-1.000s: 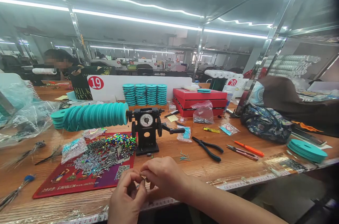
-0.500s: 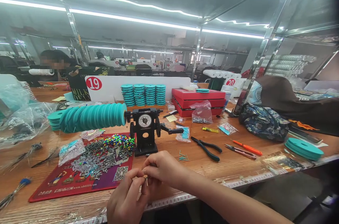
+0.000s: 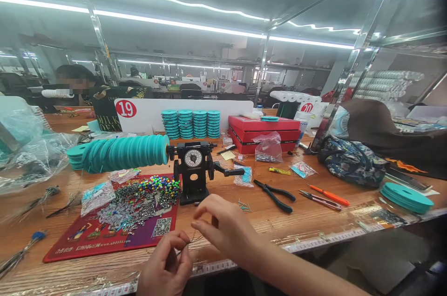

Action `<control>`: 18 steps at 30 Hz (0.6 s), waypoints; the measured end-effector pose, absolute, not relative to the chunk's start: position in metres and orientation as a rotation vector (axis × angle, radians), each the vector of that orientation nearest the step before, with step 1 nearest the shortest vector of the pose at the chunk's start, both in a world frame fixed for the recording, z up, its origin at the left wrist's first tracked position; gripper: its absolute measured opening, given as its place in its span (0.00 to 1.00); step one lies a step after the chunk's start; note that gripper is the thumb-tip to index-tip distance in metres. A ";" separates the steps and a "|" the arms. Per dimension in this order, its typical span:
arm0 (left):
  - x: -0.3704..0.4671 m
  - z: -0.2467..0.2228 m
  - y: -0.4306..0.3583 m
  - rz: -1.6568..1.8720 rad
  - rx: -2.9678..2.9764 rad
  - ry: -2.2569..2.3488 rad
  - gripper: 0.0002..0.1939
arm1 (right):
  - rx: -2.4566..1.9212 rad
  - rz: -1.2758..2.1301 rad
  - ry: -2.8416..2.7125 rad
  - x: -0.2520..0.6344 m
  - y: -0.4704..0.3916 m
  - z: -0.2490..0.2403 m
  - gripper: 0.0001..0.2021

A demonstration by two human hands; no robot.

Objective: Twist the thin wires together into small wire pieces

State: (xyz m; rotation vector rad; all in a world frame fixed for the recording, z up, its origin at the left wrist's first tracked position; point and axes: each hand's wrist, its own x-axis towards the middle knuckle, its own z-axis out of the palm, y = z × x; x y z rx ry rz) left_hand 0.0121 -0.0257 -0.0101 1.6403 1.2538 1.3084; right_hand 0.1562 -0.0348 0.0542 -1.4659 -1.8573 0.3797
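My left hand (image 3: 167, 263) is closed near the table's front edge, its thumb and fingertips pinching a thin line (image 3: 193, 236). Just right of it, my right hand (image 3: 226, 230) is held over the edge, thumb and index finger a little apart, the line passing close below them. What the line ends in is too small to make out. Behind my hands stands a black winding machine (image 3: 193, 170) with a dial and a crank, a row of teal spools (image 3: 125, 154) on its shaft.
A red mat (image 3: 104, 240) with heaped beads and metal swivels lies left. Black pliers (image 3: 274, 196), tweezers (image 3: 321, 199) and an orange tool (image 3: 330, 195) lie right. Behind are stacked teal spools (image 3: 190, 123) and a red box (image 3: 263, 135). A person (image 3: 75, 79) sits far left.
My right thumb and index finger have parted and moved away from my left fingertips, up and to the right. The view has shifted slightly.
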 end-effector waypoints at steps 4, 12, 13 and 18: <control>0.003 -0.002 -0.022 1.194 1.428 1.241 0.08 | -1.391 0.296 -1.893 0.150 -0.061 0.035 0.04; 0.000 -0.002 -0.017 1.116 1.237 1.122 0.15 | -1.495 0.994 -1.575 0.128 -0.042 0.007 0.09; -0.001 -0.005 -0.017 1.098 1.227 1.110 0.15 | -1.471 1.146 -1.496 0.126 -0.040 0.007 0.09; -0.008 -0.016 -0.012 1.058 1.258 1.109 0.13 | -1.240 1.490 -1.275 0.125 -0.037 0.003 0.07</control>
